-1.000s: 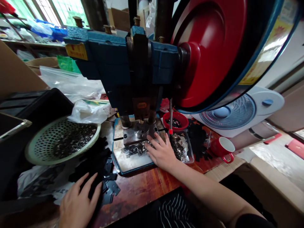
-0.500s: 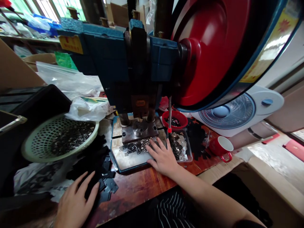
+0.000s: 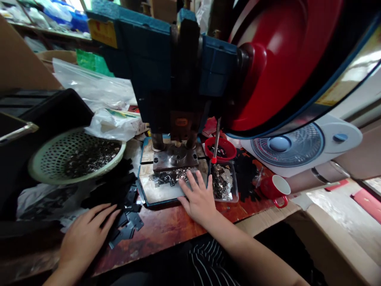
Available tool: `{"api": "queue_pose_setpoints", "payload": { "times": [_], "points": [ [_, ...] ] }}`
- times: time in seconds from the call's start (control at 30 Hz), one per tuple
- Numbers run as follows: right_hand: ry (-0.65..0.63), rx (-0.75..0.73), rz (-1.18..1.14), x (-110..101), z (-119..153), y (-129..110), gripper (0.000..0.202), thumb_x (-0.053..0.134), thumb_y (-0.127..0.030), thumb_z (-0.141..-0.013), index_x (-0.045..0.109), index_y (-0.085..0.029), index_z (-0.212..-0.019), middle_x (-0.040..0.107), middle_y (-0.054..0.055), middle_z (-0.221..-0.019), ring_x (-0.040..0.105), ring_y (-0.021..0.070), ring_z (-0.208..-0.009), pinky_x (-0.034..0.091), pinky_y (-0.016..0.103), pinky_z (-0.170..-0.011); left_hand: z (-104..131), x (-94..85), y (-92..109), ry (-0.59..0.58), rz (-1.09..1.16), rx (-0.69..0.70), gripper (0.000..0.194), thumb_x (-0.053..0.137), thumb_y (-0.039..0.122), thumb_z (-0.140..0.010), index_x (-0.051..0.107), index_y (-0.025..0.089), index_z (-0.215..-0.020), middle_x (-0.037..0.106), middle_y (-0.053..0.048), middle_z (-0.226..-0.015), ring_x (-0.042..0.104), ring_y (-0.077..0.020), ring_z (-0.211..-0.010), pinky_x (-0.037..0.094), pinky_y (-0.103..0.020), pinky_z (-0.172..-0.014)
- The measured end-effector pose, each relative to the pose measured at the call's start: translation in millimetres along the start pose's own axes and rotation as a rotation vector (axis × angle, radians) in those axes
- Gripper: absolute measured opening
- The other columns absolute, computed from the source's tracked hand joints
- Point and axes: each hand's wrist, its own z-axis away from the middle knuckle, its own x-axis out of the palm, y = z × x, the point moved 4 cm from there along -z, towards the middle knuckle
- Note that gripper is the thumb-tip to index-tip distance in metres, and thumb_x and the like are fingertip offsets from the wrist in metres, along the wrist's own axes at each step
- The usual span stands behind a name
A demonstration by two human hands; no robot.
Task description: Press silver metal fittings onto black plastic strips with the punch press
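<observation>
My right hand [image 3: 198,196] lies with spread fingers over the front right of the press's pale bed plate [image 3: 160,195]. Its fingertips reach small shiny metal parts [image 3: 175,176] heaped in front of the steel die block [image 3: 175,155]. My left hand [image 3: 89,230] rests at the left, fingers stretched over a pile of flat black pieces [image 3: 127,222]; whether anything lies under its fingertips is hidden. Above the bed stands the blue press [image 3: 145,59] with its large red flywheel [image 3: 285,59]. A lever with a red end [image 3: 216,143] hangs right of the die.
A clear tray [image 3: 223,184] of metal parts sits right of the bed, a red bowl [image 3: 224,147] behind it. Further right are a red mug [image 3: 275,188] and a fan [image 3: 285,145]. At left stands a green basket [image 3: 47,163] of small parts, with plastic bags [image 3: 110,123] behind.
The view has tilted and shifted slightly. My left hand has moved a little up and left over the black pieces. My right hand stays spread by the small metal parts.
</observation>
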Motion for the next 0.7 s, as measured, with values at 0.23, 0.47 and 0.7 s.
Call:
{"api": "queue_pose_setpoints", "payload": {
  "times": [0.23,0.47,0.7],
  "points": [
    [-0.093,-0.060,-0.057,11,1,-24,0.062,0.049,-0.051,-0.084,0.029,-0.032,-0.140,0.020,0.005,-0.151,0.012,0.0345,-0.137,0.000,0.070,-0.101,3,6.7,4,0.054,-0.161,0.002,0.046,0.037,0.053,-0.086,0.066,0.019,-0.099,0.062,-0.008,-0.108,0.055,-0.0237,-0.098,0.039,-0.037,-0.094],
    [-0.105,-0.068,-0.191,11,6,-31,0.063,0.052,-0.051,-0.083,0.029,-0.033,-0.140,0.019,0.006,-0.151,0.010,0.0356,-0.138,-0.001,0.070,-0.101,3,6.9,2,0.063,-0.155,0.003,0.045,0.040,0.051,-0.086,0.066,0.017,-0.099,0.061,-0.008,-0.109,0.054,-0.0246,-0.100,0.037,-0.037,-0.095],
    [-0.259,-0.024,-1.043,-16,-3,-33,0.048,-0.001,-0.030,-0.096,-0.009,-0.029,-0.144,0.031,0.008,-0.146,0.041,0.0174,-0.127,0.041,0.044,-0.094,4,4.4,5,0.064,-0.135,-0.035,0.043,0.044,0.051,-0.083,0.068,0.018,-0.099,0.061,-0.009,-0.109,0.055,-0.0255,-0.098,0.038,-0.037,-0.093]
  ]
}}
